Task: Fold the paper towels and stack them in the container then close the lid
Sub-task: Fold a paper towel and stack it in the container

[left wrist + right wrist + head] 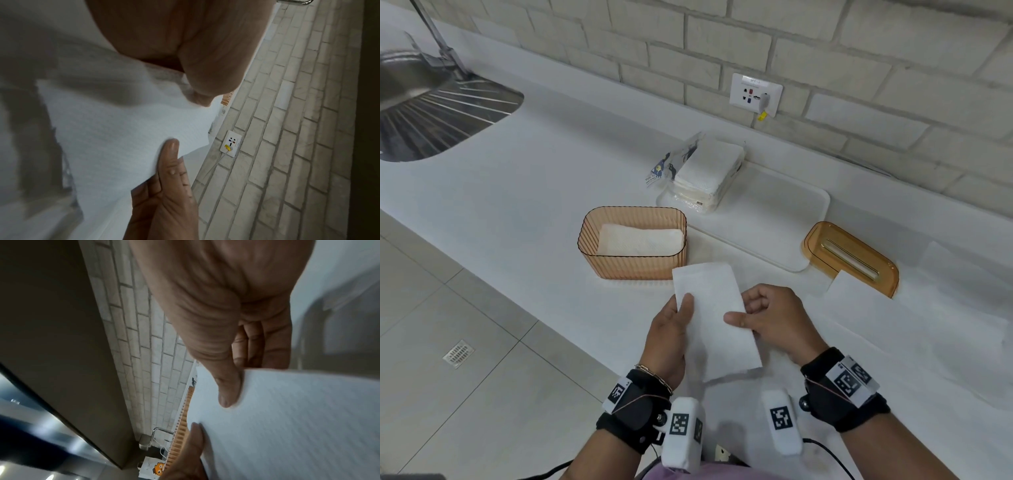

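Both hands pinch one folded paper towel (717, 318) by its long edges, the left hand (669, 337) with its thumb on top and the right hand (774, 320) likewise, holding it just in front of the amber container (633, 263) on the counter (534, 192). It looks light, soft and floppy, so I judge it best held at the edges near the middle, flat, or the fold may spring open. I count one towel in the grip, at least one folded inside the container, one opened pack (707, 171) behind it on a white tray (784, 219), and one amber lid (852, 257) to the container's right.
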Demonstrator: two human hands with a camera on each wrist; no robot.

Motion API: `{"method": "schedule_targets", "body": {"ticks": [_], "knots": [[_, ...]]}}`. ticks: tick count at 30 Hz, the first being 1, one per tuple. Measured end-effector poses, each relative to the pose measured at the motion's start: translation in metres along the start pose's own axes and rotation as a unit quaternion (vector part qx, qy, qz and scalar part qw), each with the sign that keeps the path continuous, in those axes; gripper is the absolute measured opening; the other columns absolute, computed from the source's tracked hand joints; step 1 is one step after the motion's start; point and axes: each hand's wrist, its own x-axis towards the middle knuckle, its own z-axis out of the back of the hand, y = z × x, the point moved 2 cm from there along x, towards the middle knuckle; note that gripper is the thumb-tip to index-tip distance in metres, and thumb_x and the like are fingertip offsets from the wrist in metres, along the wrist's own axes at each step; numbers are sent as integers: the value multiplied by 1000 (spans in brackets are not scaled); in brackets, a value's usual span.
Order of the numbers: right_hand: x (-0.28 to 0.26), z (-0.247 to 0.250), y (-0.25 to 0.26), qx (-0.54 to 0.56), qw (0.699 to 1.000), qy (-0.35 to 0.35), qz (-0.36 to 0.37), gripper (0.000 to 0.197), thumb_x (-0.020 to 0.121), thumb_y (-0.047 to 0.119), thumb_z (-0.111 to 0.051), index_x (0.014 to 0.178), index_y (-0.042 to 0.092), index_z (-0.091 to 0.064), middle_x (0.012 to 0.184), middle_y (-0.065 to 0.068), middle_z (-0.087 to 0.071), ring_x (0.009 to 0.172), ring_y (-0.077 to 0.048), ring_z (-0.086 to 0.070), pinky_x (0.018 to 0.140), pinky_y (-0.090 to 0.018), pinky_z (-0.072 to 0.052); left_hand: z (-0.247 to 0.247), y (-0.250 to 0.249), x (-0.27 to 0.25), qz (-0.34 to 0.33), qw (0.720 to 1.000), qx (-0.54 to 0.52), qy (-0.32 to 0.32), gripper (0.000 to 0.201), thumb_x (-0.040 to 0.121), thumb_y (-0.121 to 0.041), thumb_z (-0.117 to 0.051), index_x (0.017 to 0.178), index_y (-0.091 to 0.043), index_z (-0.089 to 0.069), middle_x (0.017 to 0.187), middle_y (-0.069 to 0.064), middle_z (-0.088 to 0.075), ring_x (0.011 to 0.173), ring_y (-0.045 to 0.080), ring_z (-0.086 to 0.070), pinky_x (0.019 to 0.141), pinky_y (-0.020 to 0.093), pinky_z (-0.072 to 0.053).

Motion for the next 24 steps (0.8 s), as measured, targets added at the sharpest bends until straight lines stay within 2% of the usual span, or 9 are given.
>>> {"method": "schedule_targets", "body": {"ticks": [3, 7, 8, 10, 13, 15, 20, 24], "knots": [[-2, 2, 0, -2, 999, -31, 21, 31, 67, 22, -100, 85, 12, -77, 73, -1, -77, 59, -3, -69, 55, -18, -54, -2, -2, -2, 21, 999, -31, -25, 45, 111, -45, -42, 132, -13, -66, 124, 11, -76, 111, 29, -75, 93, 47, -59], [-1, 8, 2, 4, 999, -41, 31, 28, 65, 24, -100, 81, 15, -78, 72, 1, -77, 62, -5, -70, 60, -19, -58, -4, -1, -5, 38, 996, -80, -25, 46, 111, -44, -41, 132, -12, -66, 121, 8, -78, 105, 24, -77, 79, 37, -61], [-1, 9, 2, 16, 999, -39, 29, 28, 65, 23, -100, 81, 15, -79, 72, 1, -78, 63, -5, -70, 61, -19, -58, -3, 0, -5, 38, 995, -91, -26, 44, 111, -42, -42, 132, -12, -66, 121, 8, -78, 105, 22, -77, 79, 36, -61], [0, 11, 2, 50, 998, -32, 23, 28, 66, 20, -99, 83, 12, -79, 75, -2, -79, 65, -8, -72, 63, -21, -59, -2, 0, -6, 37, 993, -106, -26, 43, 111, -39, -41, 132, -11, -67, 124, 7, -77, 109, 20, -76, 88, 38, -59], [1, 12, 2, 93, 995, -18, 14, 28, 68, 15, -98, 87, 6, -79, 80, -8, -80, 72, -18, -76, 67, -30, -63, 1, 2, -5, 44, 992, -116, -21, 47, 110, -42, -40, 136, -12, -65, 130, 10, -74, 121, 25, -71, 107, 49, -51], [2, 12, 1, 114, 993, -16, 6, 28, 68, 12, -97, 88, 4, -78, 83, -11, -80, 74, -21, -76, 68, -32, -63, 3, 4, -4, 48, 992, -117, -18, 49, 110, -45, -40, 138, -12, -64, 133, 11, -72, 125, 29, -68, 113, 52, -47], [2, 11, -2, 139, 990, -14, -3, 26, 70, 10, -96, 88, 2, -78, 84, -14, -80, 74, -20, -76, 65, -29, -61, 7, 10, 0, 53, 993, -105, -15, 50, 109, -46, -40, 138, -12, -65, 135, 12, -71, 128, 33, -65, 116, 55, -44], [3, 11, -4, 145, 989, -12, -10, 27, 69, 10, -96, 88, 1, -78, 84, -15, -80, 73, -19, -76, 63, -26, -60, 7, 10, -1, 51, 995, -91, -11, 48, 110, -42, -40, 137, -11, -65, 132, 13, -72, 123, 32, -68, 109, 52, -51]]}}
